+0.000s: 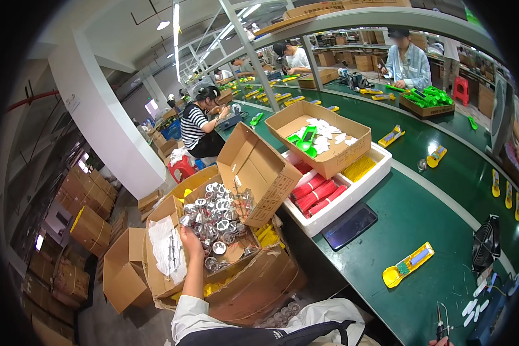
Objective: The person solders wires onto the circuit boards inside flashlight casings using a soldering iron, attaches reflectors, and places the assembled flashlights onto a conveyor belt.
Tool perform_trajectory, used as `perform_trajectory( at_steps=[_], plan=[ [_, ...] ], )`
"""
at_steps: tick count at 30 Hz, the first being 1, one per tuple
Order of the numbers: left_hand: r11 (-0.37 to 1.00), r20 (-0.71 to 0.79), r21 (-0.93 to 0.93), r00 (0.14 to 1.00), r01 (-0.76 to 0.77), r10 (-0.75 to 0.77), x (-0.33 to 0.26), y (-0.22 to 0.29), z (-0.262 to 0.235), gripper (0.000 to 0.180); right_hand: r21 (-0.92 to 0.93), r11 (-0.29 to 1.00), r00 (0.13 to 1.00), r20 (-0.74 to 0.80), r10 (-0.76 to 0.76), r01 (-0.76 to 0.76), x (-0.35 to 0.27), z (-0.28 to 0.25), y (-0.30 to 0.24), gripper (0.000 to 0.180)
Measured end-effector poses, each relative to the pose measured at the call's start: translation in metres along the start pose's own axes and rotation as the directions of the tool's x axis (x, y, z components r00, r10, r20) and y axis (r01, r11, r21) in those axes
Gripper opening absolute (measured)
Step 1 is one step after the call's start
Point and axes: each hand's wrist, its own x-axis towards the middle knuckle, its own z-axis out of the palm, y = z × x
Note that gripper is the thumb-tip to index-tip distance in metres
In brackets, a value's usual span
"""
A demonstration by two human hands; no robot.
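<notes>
My left hand reaches into a large open carton heaped with silver reflector cups with thin wires. Its fingers close on a reflector cup at the heap's left side, beside a white sheet; the fingertips are partly hidden. At the lower right edge shows a small part of my right hand, closed round a black-handled soldering iron with its thin metal end upward. On the green bench, a yellow torch housing lies open, with a blue cell and a small green board inside.
A white foam box holds red and yellow wire bundles, with a cardboard tray of green and white parts on top. A dark phone lies beside it. A black fan stands at right. Several co-workers sit along the line.
</notes>
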Motion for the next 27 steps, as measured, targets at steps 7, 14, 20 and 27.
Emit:
perform_trajectory(
  at_steps=[7, 14, 20, 27],
  plan=[
    [0.993, 0.056, -0.105, 0.996, -0.059, 0.065, 0.024, 0.031, -0.001, 0.021, -0.023, 1.0, 1.0, 0.003, -0.02, 0.02, 0.0, 0.0, 0.0, 0.025],
    [0.969, 0.01, -0.236, 0.997, -0.073, 0.077, 0.028, 0.071, 0.021, 0.024, -0.024, 0.999, 1.0, 0.021, -0.022, 0.023, 0.002, -0.003, 0.007, 0.023],
    [0.927, 0.108, -0.366, 0.985, -0.088, 0.136, 0.011, 0.107, 0.065, 0.034, -0.058, 0.998, 1.0, 0.013, -0.012, 0.013, 0.005, -0.006, 0.007, 0.023],
    [0.743, 0.475, -0.617, 0.876, 0.26, 0.088, -0.085, 0.145, 0.197, 0.027, -0.084, 0.996, 1.0, -0.005, 0.014, -0.014, 0.005, -0.011, 0.012, 0.023]
  ],
)
